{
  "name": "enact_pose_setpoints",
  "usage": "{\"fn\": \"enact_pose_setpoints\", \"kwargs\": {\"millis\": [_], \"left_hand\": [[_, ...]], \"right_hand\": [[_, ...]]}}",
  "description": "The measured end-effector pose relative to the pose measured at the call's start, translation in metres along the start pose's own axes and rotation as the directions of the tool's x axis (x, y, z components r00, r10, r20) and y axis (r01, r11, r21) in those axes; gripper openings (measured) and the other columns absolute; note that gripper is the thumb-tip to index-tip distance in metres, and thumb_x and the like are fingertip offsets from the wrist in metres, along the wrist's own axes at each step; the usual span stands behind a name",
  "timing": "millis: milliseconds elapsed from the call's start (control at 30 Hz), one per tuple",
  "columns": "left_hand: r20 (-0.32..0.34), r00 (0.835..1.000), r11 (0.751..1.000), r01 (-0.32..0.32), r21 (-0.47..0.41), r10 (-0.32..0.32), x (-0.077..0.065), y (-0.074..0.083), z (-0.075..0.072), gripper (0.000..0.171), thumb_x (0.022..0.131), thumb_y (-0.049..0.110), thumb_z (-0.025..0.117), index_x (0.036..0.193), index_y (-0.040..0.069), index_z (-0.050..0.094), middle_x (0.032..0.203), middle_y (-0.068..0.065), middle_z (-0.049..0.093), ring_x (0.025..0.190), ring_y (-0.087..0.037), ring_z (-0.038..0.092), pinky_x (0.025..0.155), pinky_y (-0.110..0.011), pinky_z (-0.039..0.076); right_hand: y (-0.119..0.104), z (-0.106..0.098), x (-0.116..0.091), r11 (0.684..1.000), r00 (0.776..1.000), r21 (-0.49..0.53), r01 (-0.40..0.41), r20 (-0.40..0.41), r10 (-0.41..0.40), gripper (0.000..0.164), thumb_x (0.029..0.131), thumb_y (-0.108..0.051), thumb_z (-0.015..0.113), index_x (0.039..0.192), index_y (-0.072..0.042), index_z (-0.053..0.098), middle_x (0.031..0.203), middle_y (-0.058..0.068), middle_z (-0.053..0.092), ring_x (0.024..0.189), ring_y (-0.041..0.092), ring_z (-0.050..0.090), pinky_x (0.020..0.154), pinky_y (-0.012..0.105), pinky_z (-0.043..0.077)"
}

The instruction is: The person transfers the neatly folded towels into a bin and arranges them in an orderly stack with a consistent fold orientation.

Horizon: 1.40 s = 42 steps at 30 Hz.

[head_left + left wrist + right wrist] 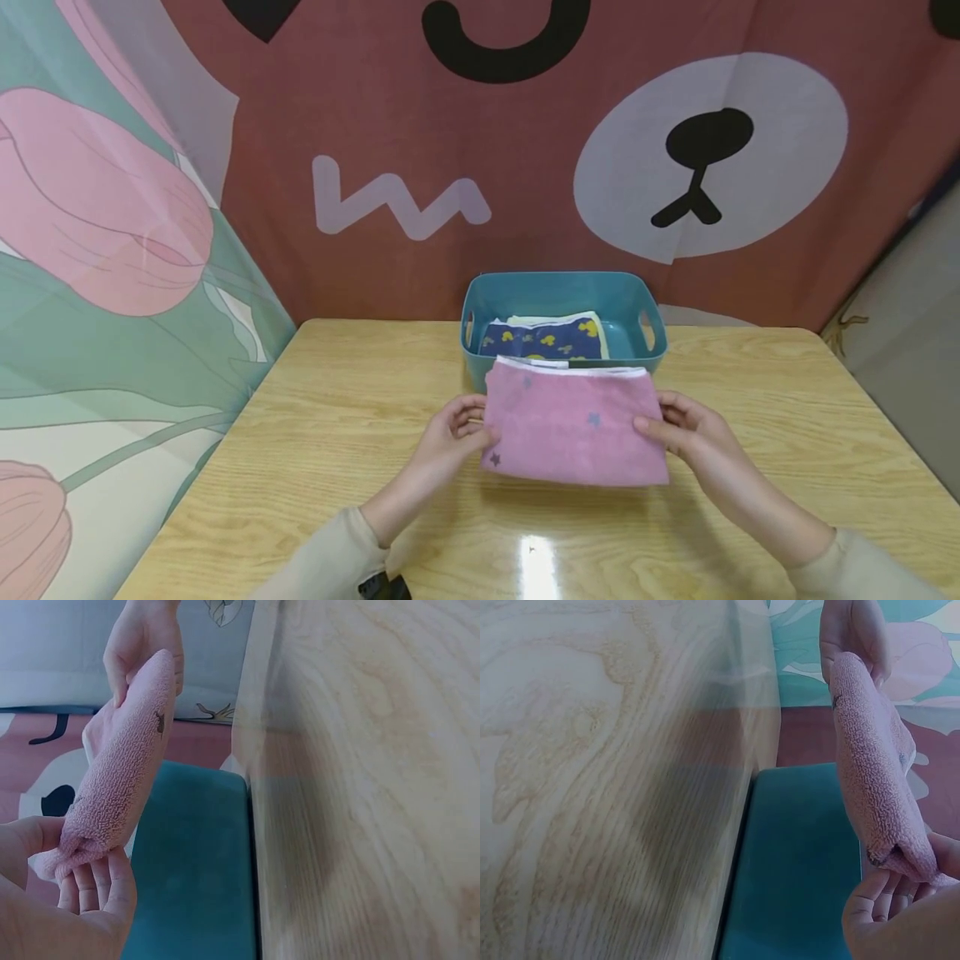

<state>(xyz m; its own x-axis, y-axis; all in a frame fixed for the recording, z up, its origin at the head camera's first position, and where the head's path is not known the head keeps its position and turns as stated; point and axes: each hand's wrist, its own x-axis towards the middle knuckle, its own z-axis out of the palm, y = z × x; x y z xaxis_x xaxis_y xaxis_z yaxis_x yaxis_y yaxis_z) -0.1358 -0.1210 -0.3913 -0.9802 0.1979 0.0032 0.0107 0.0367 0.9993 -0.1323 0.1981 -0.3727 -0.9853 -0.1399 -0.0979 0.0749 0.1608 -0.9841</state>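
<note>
A folded pink towel (573, 425) with small stars is held up in front of a teal plastic basket (558, 292). My left hand (455, 433) pinches its left end, thumb on the near face and fingers behind. At the opposite end my right hand (686, 429) grips it the same way. Both wrist views show the towel (124, 757) off the table, its rounded fold facing down. Inside the basket lies a folded navy cloth (543, 340) with yellow figures, and a pale yellow cloth (592, 320) shows behind it. The pink towel hides part of the basket's front wall.
The basket stands near the back edge of a wood-grain table (360, 400). Behind it hangs a reddish-brown curtain (525, 150) with a cartoon face, and a tulip-print curtain (105, 208) hangs at the left. A black object (385, 586) shows by the left sleeve.
</note>
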Motion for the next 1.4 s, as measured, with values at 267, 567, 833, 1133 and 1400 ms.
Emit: {"fn": "enact_pose_setpoints", "kwargs": {"millis": [267, 567, 833, 1133, 1400], "left_hand": [[-0.004, 1.0, 1.0, 0.002, -0.02, -0.003, 0.004, 0.008, 0.002, 0.045, 0.086, -0.002, 0.066, 0.128, -0.009, 0.051, 0.109, -0.014, 0.063, 0.093, -0.017, 0.061, 0.082, -0.022, 0.052], [-0.01, 1.0, 1.0, 0.023, -0.008, -0.023, 0.008, 0.014, 0.002, 0.045, 0.086, -0.001, 0.067, 0.128, -0.007, 0.052, 0.11, -0.014, 0.062, 0.093, -0.016, 0.062, 0.082, -0.023, 0.052], [-0.01, 1.0, 1.0, 0.007, -0.011, -0.008, 0.014, 0.015, 0.001, 0.044, 0.087, 0.0, 0.068, 0.128, -0.007, 0.053, 0.109, -0.012, 0.063, 0.092, -0.015, 0.063, 0.082, -0.024, 0.052], [-0.038, 0.999, 1.0, 0.006, 0.007, -0.006, 0.02, 0.02, 0.001, 0.044, 0.087, 0.001, 0.069, 0.128, -0.002, 0.056, 0.107, -0.01, 0.064, 0.093, -0.017, 0.063, 0.082, -0.025, 0.052], [-0.055, 0.998, 1.0, -0.003, 0.014, 0.004, 0.027, 0.023, 0.001, 0.043, 0.087, 0.002, 0.069, 0.128, -0.001, 0.057, 0.107, -0.011, 0.064, 0.09, -0.015, 0.061, 0.079, -0.024, 0.051]], "right_hand": [[-0.004, -0.003, 0.003, 1.0, 1.0, 0.013, 0.017, -0.003, -0.017, 0.051, 0.096, -0.021, 0.067, 0.134, 0.007, 0.047, 0.109, -0.004, 0.066, 0.097, 0.01, 0.062, 0.083, 0.024, 0.052], [-0.01, -0.006, 0.006, 1.0, 1.0, -0.006, 0.015, 0.001, -0.015, 0.054, 0.096, -0.024, 0.067, 0.135, 0.006, 0.045, 0.111, -0.003, 0.064, 0.098, 0.01, 0.061, 0.084, 0.023, 0.052], [-0.015, -0.009, 0.008, 0.999, 1.0, -0.044, 0.011, -0.002, -0.011, 0.059, 0.097, -0.028, 0.066, 0.14, 0.005, 0.043, 0.114, -0.004, 0.063, 0.1, 0.009, 0.06, 0.086, 0.022, 0.05], [-0.019, -0.012, 0.012, 1.0, 1.0, -0.028, 0.013, -0.009, -0.013, 0.06, 0.096, -0.029, 0.067, 0.14, 0.004, 0.042, 0.113, -0.006, 0.063, 0.1, 0.009, 0.06, 0.085, 0.022, 0.05], [-0.022, -0.012, 0.014, 0.997, 0.998, -0.048, 0.057, -0.022, -0.059, 0.057, 0.096, -0.029, 0.067, 0.138, 0.003, 0.045, 0.11, -0.008, 0.064, 0.099, 0.009, 0.06, 0.085, 0.02, 0.05]]}}
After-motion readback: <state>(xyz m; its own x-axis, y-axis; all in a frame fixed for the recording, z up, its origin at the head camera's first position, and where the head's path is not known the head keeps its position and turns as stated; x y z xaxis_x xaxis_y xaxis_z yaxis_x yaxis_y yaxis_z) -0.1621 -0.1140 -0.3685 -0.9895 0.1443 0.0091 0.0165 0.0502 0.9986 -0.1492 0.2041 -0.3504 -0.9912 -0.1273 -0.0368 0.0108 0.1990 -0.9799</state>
